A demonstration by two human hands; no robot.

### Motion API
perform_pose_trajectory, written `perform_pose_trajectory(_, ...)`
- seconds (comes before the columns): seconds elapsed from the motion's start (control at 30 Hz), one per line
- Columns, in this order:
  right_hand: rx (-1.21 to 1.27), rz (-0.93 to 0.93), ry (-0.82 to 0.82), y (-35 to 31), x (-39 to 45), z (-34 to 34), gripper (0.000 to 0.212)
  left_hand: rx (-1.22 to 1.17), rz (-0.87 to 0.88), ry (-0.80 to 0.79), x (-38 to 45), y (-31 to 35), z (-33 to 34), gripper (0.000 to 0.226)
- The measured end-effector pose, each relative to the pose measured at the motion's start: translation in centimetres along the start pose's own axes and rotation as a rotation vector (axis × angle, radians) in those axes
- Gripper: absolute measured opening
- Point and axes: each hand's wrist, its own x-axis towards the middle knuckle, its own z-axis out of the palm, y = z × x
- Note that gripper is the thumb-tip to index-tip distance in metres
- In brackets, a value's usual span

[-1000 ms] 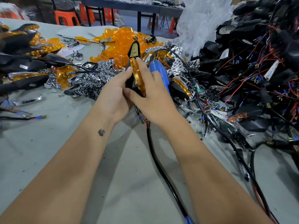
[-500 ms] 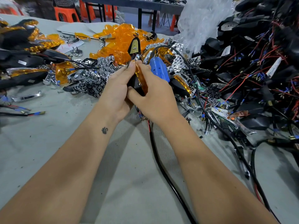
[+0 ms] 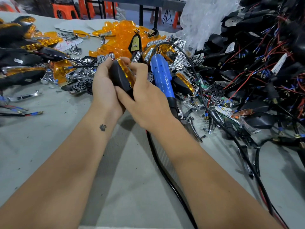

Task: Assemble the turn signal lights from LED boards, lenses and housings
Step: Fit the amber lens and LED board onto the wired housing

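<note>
A turn signal light, a black housing with an amber lens along its right side, is held above the grey table between both hands. My left hand wraps its fingers round the housing's left side and top. My right hand grips the lens side, thumb against the housing's lower end. A black cable trails from under my hands toward me. Loose amber lenses are heaped behind, with chrome reflector pieces around them.
A blue electric screwdriver lies just right of my right hand. A large pile of black housings with red and black wires fills the right. Finished lights lie at the left. Clear plastic bags sit behind.
The light has been turned in my hands so the black housing back faces me more. Both hands have shifted slightly lower and closed tighter round it.
</note>
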Motion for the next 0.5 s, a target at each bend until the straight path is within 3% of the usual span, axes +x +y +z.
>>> perform_pose_trajectory(0.27,0.042,-0.055,-0.018,0.01,-0.41,0.32,0.047,-0.108,-0.007,0.157,0.16,0.35,-0.13,0.036)
perform_pose_trajectory(0.5,-0.221,-0.034,0.0,-0.05,0.04,0.87,0.047,-0.253,0.007,0.232,0.49,0.41,-0.28,0.052)
